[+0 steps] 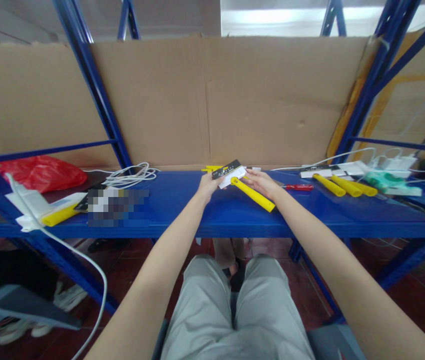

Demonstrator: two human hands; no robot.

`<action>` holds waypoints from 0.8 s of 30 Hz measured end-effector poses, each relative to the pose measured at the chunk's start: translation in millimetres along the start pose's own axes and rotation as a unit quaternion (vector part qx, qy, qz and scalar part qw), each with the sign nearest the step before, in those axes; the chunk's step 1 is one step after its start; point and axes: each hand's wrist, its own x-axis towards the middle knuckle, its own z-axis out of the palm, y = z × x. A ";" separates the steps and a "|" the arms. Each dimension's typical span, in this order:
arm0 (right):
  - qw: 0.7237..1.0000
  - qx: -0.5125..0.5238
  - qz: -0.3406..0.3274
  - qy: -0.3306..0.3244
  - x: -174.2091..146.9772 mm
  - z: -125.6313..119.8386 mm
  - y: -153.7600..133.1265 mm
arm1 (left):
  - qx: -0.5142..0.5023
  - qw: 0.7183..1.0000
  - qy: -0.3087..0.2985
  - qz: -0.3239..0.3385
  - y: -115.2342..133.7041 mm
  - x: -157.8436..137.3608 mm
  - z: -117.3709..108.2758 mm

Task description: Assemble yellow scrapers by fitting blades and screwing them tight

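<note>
Over the blue table, both my hands hold one yellow-handled scraper-like tool [253, 194]. Its wide head is white, with a black printed card [228, 169] along the far side. My left hand [207, 185] is closed on the left end of the head and card. My right hand [260, 181] pinches the right end, beside the base of the handle. The handle slants toward me and to the right. Behind my hands, another yellow piece [212, 168] lies partly hidden at the table's back. A red-handled screwdriver [299, 187] lies just right of my right hand.
Several yellow-handled tools [328, 185] lie on the right of the blue table [170, 205], near a green-and-white packet [388, 182] and cables. At left are another yellow handle [60, 215], a coiled white cable [131, 176] and a red bag [43, 172]. Cardboard [212, 100] stands behind.
</note>
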 end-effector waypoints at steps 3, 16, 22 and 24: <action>0.999 0.041 0.016 0.021 0.3 -1.5 0.1 | -0.015 0.999 0.034 0.004 1.4 0.6 -0.6; 0.987 -0.034 0.083 -0.133 -18.6 10.7 -11.5 | -0.026 0.998 0.058 -0.013 -1.5 1.9 -0.7; 0.984 -0.060 0.086 -0.142 -18.6 8.7 -11.3 | 0.026 0.997 0.078 -0.007 -0.8 2.0 -0.7; 0.983 -0.069 0.090 -0.146 -19.5 9.1 -12.5 | 0.043 0.995 0.092 0.000 -1.7 3.4 -1.4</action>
